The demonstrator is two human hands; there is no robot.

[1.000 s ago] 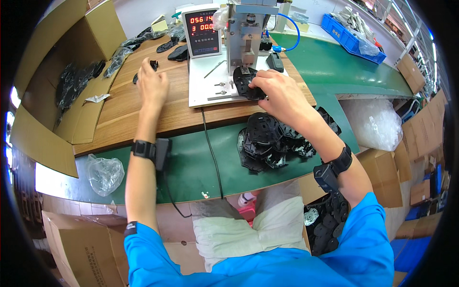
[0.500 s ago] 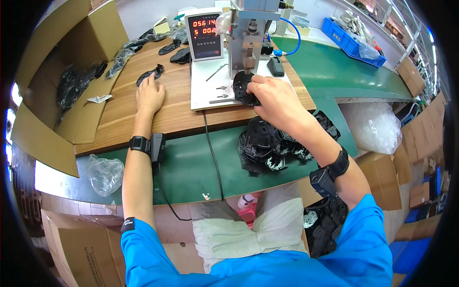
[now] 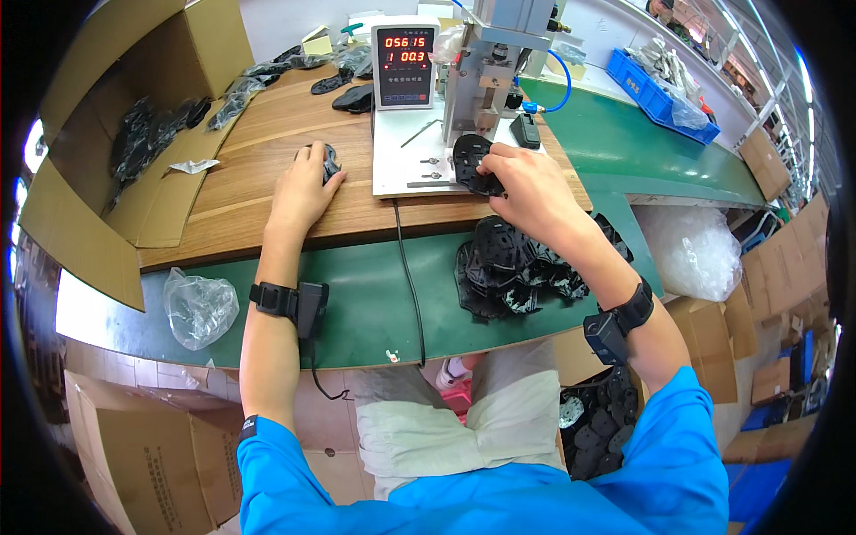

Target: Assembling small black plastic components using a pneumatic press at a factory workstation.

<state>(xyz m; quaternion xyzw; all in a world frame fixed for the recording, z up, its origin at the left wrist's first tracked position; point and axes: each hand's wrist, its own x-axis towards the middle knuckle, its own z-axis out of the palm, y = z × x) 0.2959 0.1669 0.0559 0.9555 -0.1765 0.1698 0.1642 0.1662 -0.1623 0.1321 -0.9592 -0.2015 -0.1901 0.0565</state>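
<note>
Under the head of a metal press (image 3: 486, 80), my right hand (image 3: 533, 185) grips the right edge of a black rounded plastic part (image 3: 470, 159), which tilts over the white base plate (image 3: 401, 169). My left hand (image 3: 301, 194) is on the wooden board left of the plate, its fingers curled over a smaller black part (image 3: 332, 164). The hand covers most of that piece. A heap of similar black plastic parts (image 3: 499, 254) lies on the green table below my right forearm.
A display box (image 3: 406, 64) with red digits stands beside the press. An open cardboard box (image 3: 209, 53) holding dark wrapped pieces is at the left. A clear plastic bag (image 3: 201, 308) lies near the front edge. A blue basket (image 3: 637, 82) sits at the far right.
My left hand has moved right across the board, bringing the smaller black part with it. My right hand stays on the part at the press. The red digits have changed; the view has shifted slightly.
</note>
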